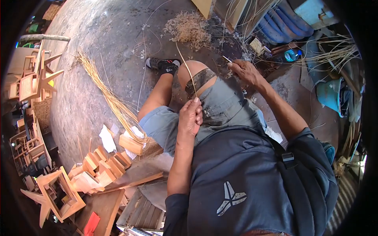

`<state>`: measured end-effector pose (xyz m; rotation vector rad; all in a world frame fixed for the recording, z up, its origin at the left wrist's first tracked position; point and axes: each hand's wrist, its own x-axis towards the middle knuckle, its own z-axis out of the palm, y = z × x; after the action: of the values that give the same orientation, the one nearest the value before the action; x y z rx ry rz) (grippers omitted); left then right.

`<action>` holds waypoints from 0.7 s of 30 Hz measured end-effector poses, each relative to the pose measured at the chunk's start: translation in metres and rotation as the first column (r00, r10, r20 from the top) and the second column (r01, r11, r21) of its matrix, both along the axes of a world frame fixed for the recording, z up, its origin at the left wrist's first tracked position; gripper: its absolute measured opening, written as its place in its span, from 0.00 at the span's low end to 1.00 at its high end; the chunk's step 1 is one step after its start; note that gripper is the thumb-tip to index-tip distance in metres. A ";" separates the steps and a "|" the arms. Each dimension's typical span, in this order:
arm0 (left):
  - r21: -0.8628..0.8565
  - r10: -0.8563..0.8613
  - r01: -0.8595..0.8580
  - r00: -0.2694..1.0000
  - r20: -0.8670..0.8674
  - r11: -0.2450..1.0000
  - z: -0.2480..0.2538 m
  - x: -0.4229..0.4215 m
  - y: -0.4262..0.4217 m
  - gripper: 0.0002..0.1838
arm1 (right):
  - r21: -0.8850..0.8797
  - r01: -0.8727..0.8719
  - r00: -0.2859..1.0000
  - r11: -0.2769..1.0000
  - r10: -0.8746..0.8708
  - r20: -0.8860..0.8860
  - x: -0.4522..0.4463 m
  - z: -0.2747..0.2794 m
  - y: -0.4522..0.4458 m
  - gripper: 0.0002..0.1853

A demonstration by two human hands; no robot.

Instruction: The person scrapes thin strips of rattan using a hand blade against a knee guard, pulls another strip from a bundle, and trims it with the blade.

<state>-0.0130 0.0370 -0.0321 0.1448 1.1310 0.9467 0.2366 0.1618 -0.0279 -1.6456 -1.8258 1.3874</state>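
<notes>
My left hand [190, 117] is closed around the lower end of a thin pale cane strip [186, 66], which rises across a dark band [201, 80] on my bare knee. Out to the right, above the floor, my right hand [247, 72] pinches a small knife-like tool [227, 59] with a light tip pointing up and left. The two hands are well apart. Beyond my knee lies a heap of curly shavings [189, 30].
A long bundle of cane strips [107, 92] lies at left, its near end by wooden blocks [103, 167]. Small wooden frames [61, 192] stand lower left. A blue bucket [330, 96], blue coiled material [281, 23] and loose strips are at right.
</notes>
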 end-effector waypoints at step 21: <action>0.108 -0.152 0.513 0.438 -0.886 0.851 0.026 -0.012 -0.028 0.10 | 0.354 -0.365 0.890 0.861 0.212 0.403 -0.066 0.007 -0.030 0.16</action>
<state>-0.0250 0.0093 -0.0064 1.2604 1.7338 0.6762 0.1709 0.1316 -0.0205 -1.4913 -2.4601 0.7274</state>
